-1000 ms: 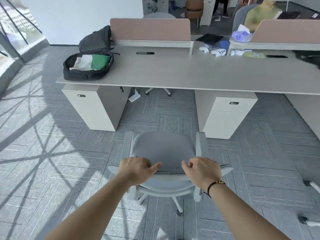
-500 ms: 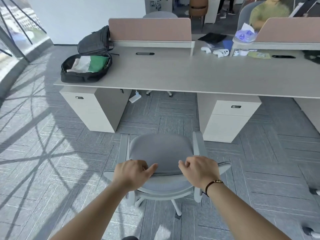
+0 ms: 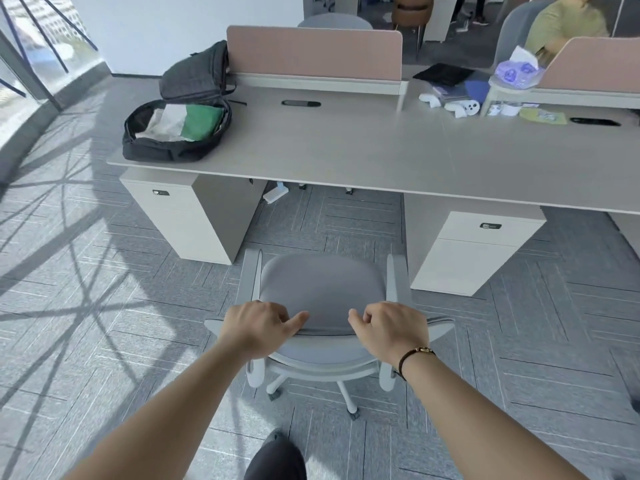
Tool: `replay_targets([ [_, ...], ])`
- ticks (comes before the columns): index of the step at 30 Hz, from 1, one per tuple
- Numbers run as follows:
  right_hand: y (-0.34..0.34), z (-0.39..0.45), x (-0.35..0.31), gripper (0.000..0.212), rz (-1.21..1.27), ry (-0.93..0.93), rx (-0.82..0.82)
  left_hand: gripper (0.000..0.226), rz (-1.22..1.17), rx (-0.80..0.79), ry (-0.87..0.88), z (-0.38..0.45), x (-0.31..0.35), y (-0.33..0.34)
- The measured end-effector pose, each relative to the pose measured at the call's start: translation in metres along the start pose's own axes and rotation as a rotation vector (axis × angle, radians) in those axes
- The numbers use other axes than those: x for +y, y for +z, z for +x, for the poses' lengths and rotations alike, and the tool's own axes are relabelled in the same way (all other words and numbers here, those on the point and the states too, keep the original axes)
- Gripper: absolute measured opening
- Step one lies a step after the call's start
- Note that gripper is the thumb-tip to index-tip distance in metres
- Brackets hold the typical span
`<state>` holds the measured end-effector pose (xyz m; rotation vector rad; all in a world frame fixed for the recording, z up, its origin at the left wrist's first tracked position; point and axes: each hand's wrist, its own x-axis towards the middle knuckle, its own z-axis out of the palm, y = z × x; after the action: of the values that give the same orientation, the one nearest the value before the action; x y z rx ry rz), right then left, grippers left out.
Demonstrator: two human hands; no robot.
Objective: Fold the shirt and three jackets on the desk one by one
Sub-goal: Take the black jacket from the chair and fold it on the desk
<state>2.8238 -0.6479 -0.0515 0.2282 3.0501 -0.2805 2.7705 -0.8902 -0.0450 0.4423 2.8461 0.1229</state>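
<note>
Setup step: both hands on the chair back, no folding begun.

Desk point(image 3: 363, 157) spans the far side; chair point(image 3: 322, 296) stands near me, in front of the gap between its two drawer units. Open backpack point(image 3: 173, 133) lies on the desk's far left with white and green clothes point(image 3: 187, 122) packed inside, probably the shirt and jackets, can't confirm. My left hand point(image 3: 258, 327) and right hand point(image 3: 391, 327) each grip the chair's top edge, fingers curled over it. Next, I judge: shift the chair clear, then reach left for the backpack.
</note>
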Motion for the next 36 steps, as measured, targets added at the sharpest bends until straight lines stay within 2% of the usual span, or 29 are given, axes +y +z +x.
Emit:
replay_targets([
  [8,0.000,0.115,-0.044,0.059,0.027,0.000,0.018,0.069,-0.006,0.026,0.007,0.110,-0.065,-0.030],
  [18,0.001,0.318,-0.127,0.054,0.007,0.020,0.020,0.069,0.014,0.096,0.046,0.298,-0.177,-0.083],
  [25,0.010,0.446,-0.180,0.053,0.042,0.042,0.007,0.076,0.080,0.067,0.084,0.423,-0.250,-0.118],
  [29,0.012,0.505,-0.198,0.051,0.033,0.046,0.009,0.088,0.086,0.073,0.092,0.476,-0.280,-0.129],
  [36,0.017,0.573,-0.222,0.055,0.046,0.063,0.014,0.070,0.119,0.040,0.085,0.544,-0.309,-0.154],
])
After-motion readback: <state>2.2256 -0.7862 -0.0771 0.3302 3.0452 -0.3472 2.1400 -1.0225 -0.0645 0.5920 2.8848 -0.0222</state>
